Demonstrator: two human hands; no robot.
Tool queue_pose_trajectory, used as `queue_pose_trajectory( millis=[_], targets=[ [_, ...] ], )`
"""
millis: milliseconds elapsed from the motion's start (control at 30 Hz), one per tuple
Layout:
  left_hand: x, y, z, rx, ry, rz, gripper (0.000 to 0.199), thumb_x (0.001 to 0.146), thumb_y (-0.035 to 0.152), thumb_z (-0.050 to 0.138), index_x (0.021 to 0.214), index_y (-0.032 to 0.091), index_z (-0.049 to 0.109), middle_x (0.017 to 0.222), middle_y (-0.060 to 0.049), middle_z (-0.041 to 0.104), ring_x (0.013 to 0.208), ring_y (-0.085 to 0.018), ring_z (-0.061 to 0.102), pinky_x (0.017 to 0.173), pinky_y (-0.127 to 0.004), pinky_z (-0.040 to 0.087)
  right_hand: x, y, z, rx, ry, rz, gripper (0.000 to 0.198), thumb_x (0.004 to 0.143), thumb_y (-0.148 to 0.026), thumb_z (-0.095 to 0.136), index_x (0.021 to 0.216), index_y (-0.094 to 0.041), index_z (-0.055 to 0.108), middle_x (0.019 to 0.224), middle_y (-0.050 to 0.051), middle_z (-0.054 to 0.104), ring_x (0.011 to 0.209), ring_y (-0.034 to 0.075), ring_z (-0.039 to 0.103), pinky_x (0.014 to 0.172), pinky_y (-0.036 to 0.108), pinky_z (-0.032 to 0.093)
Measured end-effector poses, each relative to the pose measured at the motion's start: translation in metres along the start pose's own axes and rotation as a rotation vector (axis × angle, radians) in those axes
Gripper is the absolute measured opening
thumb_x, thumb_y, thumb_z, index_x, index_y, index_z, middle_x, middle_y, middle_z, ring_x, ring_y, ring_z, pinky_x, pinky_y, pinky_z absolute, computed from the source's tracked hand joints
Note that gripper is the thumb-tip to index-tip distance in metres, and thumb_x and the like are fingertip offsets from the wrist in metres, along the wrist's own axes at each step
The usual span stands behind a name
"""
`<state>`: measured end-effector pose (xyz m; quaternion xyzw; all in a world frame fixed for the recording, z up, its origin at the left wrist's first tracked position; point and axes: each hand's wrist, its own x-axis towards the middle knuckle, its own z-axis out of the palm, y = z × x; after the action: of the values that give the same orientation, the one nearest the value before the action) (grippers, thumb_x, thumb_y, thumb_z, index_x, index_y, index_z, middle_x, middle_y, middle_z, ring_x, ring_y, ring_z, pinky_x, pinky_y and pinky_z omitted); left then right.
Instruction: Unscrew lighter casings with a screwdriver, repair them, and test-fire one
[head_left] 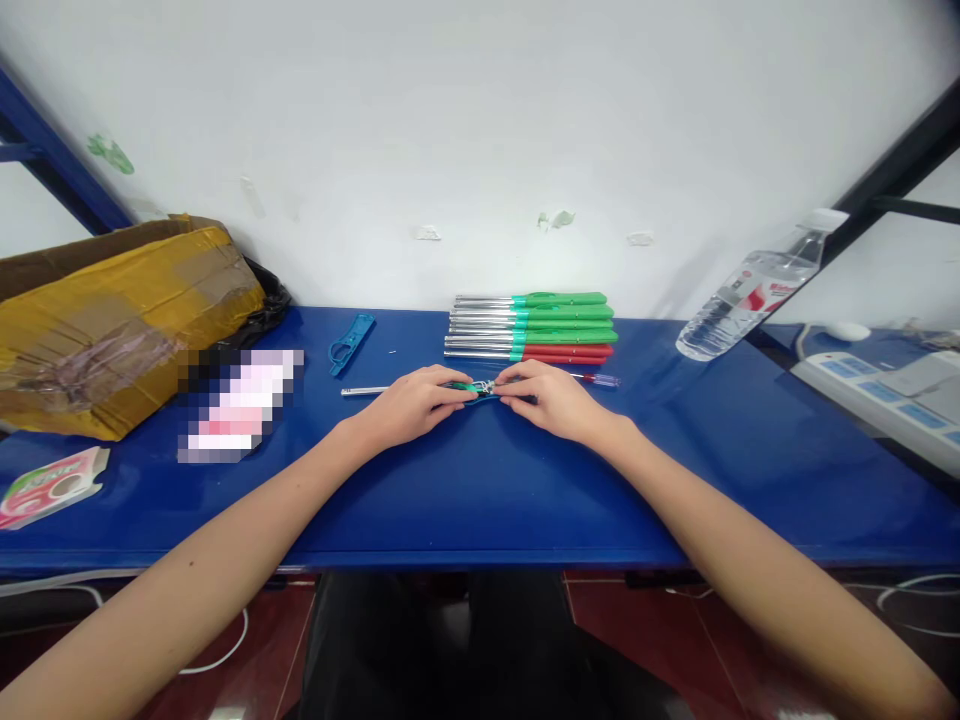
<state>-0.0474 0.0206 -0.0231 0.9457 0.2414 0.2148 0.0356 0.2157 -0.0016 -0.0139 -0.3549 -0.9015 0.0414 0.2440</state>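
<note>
Both my hands meet over the table around an opened long-nose lighter, whose inner parts show between my fingertips. Its silver barrel sticks out leftward past my left hand, which pinches the lighter's near end of the barrel. From the other side my right hand closes its fingertips on the handle parts. Small pieces there are too fine to tell apart. A loose blue handle shell lies at the upper left. Just beyond my right hand rests a screwdriver with a clear purplish handle.
Behind my hands, several green lighters and red lighters lie in a row. A taped carton stands left, near a blurred-out item and a torn package piece. Rightward are a water bottle and a power strip.
</note>
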Motion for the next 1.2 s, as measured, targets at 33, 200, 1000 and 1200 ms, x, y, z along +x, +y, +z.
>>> queue_pose_trajectory(
  millis=[33,200,1000,1200],
  targets=[
    [0.0,0.0,0.0,-0.001,-0.002,0.001,0.031,0.098,0.021,0.049,0.123,0.026,0.067,0.128,-0.008,0.064,0.115,-0.024,0.06,0.097,-0.042,0.05,0.0,-0.001,0.0,-0.015,-0.005,0.001,0.023,0.093,-0.022,0.057,0.106,-0.021,0.076,0.112,0.008,0.071,0.1,0.023,0.065,0.088,0.04,0.055],
    [0.001,0.002,-0.001,-0.016,-0.009,-0.01,0.031,0.098,0.021,0.049,0.123,0.024,0.067,0.127,-0.008,0.064,0.115,-0.024,0.06,0.097,-0.042,0.05,-0.001,-0.004,-0.001,-0.068,-0.02,-0.022,0.024,0.093,-0.023,0.056,0.106,-0.019,0.075,0.111,0.009,0.07,0.099,0.023,0.066,0.087,0.039,0.056],
    [0.0,-0.008,-0.015,-0.091,-0.038,-0.219,0.035,0.094,0.048,0.055,0.11,0.021,0.071,0.097,-0.007,0.069,0.09,-0.021,0.063,0.078,-0.032,0.049,0.002,-0.01,-0.008,0.065,-0.04,0.042,0.014,0.09,-0.021,0.057,0.093,-0.02,0.071,0.099,0.007,0.072,0.091,0.021,0.066,0.082,0.036,0.053],
    [0.001,0.001,-0.018,-0.088,-0.049,-0.159,0.027,0.095,0.042,0.056,0.105,0.022,0.071,0.096,-0.006,0.069,0.087,-0.019,0.062,0.077,-0.029,0.048,0.001,-0.011,-0.006,0.024,-0.048,0.044,0.025,0.093,-0.026,0.054,0.115,-0.02,0.066,0.107,0.009,0.069,0.096,0.023,0.064,0.083,0.037,0.053]
  ],
)
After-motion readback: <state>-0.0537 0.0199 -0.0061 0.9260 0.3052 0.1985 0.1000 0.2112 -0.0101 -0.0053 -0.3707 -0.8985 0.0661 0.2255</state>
